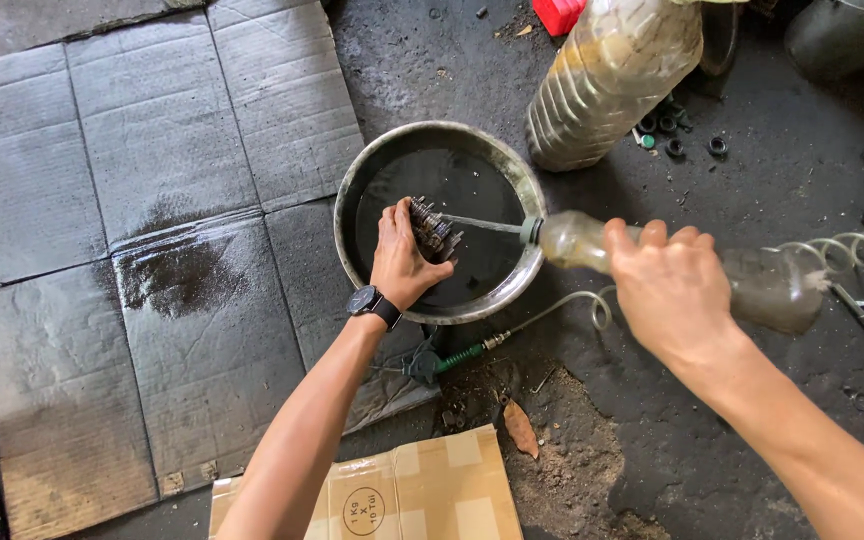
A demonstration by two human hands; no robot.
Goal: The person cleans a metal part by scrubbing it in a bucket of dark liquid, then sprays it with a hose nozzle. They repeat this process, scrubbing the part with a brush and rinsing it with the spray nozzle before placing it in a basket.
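My left hand (pixel 399 262), with a black watch on its wrist, grips a dirty toothed metal part (pixel 434 231) over a round metal basin (pixel 432 143) that holds dark liquid. My right hand (pixel 672 290) holds a clear plastic bottle (pixel 757 283) sideways, its neck aimed at the part. A thin stream of liquid (pixel 482 223) runs from the bottle's mouth onto the metal part.
A large plastic jug of brownish liquid (pixel 607 75) stands behind the basin. Flattened cardboard sheets (pixel 152 200) cover the floor at left, and a cardboard box (pixel 402 495) lies near me. An air blow gun (pixel 432 362) with a coiled hose (pixel 852 248) rests on the dark floor. Small black rings (pixel 672 135) lie scattered.
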